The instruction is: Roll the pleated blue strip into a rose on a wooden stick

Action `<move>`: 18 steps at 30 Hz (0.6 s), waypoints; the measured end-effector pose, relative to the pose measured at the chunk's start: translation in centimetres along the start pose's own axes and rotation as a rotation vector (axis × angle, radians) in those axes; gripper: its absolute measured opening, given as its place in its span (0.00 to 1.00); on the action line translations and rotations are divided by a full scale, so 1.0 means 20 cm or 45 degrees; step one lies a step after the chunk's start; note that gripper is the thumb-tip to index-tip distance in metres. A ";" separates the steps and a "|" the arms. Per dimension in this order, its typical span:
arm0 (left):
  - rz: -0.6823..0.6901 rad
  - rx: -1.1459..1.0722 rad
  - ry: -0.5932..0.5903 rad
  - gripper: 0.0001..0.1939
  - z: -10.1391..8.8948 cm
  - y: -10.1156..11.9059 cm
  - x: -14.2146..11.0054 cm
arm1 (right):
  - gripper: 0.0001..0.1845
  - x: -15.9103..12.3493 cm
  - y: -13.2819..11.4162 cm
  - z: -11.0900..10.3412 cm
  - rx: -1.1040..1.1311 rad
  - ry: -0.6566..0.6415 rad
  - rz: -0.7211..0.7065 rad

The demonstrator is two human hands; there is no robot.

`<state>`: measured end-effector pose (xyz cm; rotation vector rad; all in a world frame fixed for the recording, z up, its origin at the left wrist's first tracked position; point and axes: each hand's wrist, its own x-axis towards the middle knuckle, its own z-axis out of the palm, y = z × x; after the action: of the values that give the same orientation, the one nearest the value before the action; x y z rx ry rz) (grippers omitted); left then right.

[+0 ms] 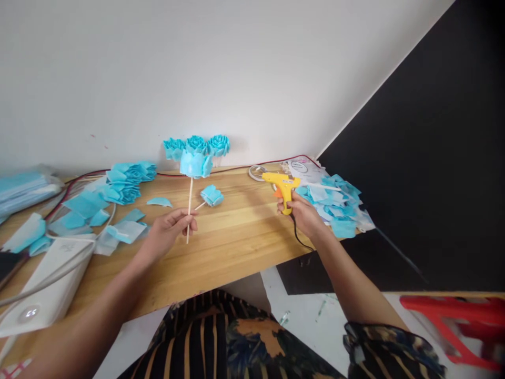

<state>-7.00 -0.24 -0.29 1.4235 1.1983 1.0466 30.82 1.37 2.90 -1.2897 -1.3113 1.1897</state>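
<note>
My left hand (168,231) pinches a thin wooden stick (190,202) that stands upright, with a half-built light blue paper flower (195,164) on its top. My right hand (302,213) is wrapped round the handle of a yellow glue gun (282,185), its nozzle pointing left and its black cord hanging over the table's front edge. Between the hands, a small blue flower on a stick (212,195) lies on the wooden table (236,237). Three finished blue flowers (197,145) stand against the wall behind.
Blue paper petals (122,184) and cut pieces are piled at the left, more scraps (335,202) on a plastic bag at the right. A white power strip (47,284) lies front left, red wire along the wall. A red stool (457,321) stands lower right.
</note>
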 end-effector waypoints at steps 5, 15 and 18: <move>0.006 -0.008 -0.013 0.21 -0.01 -0.03 0.00 | 0.14 -0.04 -0.08 0.10 0.325 -0.016 0.131; 0.006 -0.035 -0.005 0.20 -0.01 -0.04 0.01 | 0.17 -0.08 -0.07 0.09 0.337 -0.042 0.143; -0.003 -0.034 -0.026 0.21 -0.01 -0.05 0.01 | 0.20 -0.10 -0.06 0.08 0.291 -0.028 0.118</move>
<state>-7.40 0.03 -1.16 1.4083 1.1672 1.0406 29.22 -0.72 3.97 -1.1841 -1.1043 1.3794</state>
